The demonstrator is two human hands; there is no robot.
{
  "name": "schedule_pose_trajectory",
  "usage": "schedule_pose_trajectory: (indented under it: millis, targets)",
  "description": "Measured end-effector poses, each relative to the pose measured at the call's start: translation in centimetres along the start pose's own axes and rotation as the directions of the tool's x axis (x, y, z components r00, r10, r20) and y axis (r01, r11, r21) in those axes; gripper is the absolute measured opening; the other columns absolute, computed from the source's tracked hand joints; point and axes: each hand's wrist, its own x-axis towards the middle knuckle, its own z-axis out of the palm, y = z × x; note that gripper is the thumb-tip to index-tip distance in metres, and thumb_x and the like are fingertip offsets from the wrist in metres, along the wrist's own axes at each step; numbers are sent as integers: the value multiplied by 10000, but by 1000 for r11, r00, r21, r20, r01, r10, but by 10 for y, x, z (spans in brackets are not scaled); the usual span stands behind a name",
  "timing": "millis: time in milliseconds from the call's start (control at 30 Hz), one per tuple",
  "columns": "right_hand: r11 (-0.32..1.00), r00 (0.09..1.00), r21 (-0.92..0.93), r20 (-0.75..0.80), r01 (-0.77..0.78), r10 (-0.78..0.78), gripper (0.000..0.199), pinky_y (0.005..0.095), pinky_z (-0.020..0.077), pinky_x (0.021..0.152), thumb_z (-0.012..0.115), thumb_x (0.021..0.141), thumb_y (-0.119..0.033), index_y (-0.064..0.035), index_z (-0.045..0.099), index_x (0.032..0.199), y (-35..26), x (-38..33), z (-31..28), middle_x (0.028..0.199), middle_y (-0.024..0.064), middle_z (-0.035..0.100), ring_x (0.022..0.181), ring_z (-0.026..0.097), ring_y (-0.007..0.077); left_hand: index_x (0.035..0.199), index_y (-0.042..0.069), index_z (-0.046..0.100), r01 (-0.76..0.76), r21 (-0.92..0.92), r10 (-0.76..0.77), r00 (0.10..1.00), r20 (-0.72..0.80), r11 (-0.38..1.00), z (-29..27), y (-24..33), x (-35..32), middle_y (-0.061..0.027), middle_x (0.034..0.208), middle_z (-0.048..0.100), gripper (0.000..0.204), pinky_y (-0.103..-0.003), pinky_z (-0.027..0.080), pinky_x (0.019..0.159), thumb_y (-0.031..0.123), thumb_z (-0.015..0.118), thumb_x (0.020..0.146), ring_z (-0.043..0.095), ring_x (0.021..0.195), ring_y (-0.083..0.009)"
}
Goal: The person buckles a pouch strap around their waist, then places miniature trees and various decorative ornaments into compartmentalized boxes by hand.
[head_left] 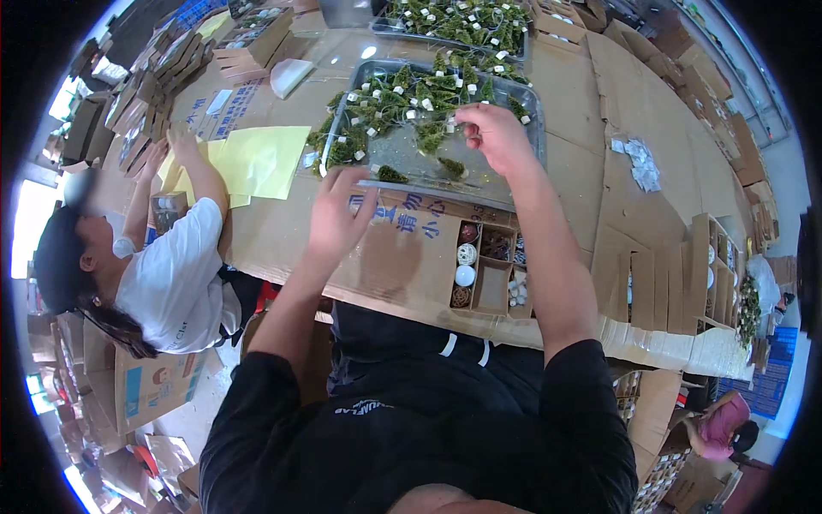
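A small green sprig [462, 128] is pinched by the right hand [497, 137] over the grey tray [445, 184]; the left hand [338, 218] is held open at its near edge.

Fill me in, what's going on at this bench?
A person in a black top stands at a cardboard-covered table. Their right hand reaches into a shallow grey metal tray of small green miniature trees with white bases, fingers pinched at one. Their left hand hovers open near the tray's front edge, holding nothing. A small compartmented cardboard box with round ornaments sits in front of them. To the left, a co-worker in a white shirt handles yellow paper sheets.
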Motion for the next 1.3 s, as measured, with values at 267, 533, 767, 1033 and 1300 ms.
schedule_pose_trajectory:
  millis: [267, 533, 767, 1033, 1300]
  targets:
    - [1000, 996, -23, 94, 9, -7, 120, 193, 335, 487, 648, 953, -162, -60, 608, 1002, -50, -62, -23, 811, -19, 592, 595, 478, 39, 1396, 86, 482, -2, -202, 77, 929, 363, 979, 80, 40, 83, -201, 1272, 574, 748, -438, 507, 961, 358, 812, 783, 606, 1125, -368]
    - [934, 988, 355, 129, 38, -89, 118, 208, 302, 495, 551, 1007, -173, -57, 572, 1000, -78, -93, -56, 769, -32, 500, 550, 382, 52, 1121, 11, 679, 171, -415, 122, 797, 591, 894, 138, 67, 80, -174, 1038, 710, 423, -357, 510, 841, 354, 730, 880, 669, 907, -270]
    - [993, 983, -95, -162, 72, -87, 160, 185, 302, 510, 635, 966, -178, -39, 646, 1045, -67, -149, -66, 708, -66, 498, 567, 394, 17, 984, 26, 615, 435, -680, -18, 849, 528, 590, 98, 108, 48, 2, 693, 548, 263, -267, 438, 585, 261, 520, 1051, 514, 621, -91]
    - [990, 972, -133, -224, 39, -69, 91, 215, 454, 756, 649, 935, -80, -27, 683, 999, 23, -174, -54, 890, -17, 657, 821, 568, 59, 1073, 16, 620, 417, -563, 17, 793, 609, 714, 80, 124, 37, -40, 768, 621, 166, -258, 453, 600, 155, 582, 991, 542, 657, -66]
    - [789, 883, -544, -170, 285, -437, 177, 288, 495, 633, 629, 847, -15, -96, 689, 992, 25, -199, -39, 853, 71, 626, 726, 619, 157, 1037, 21, 683, -9, -366, 158, 912, 379, 931, 77, 132, 29, -103, 923, 680, 163, -318, 512, 748, 119, 658, 910, 650, 796, -218]
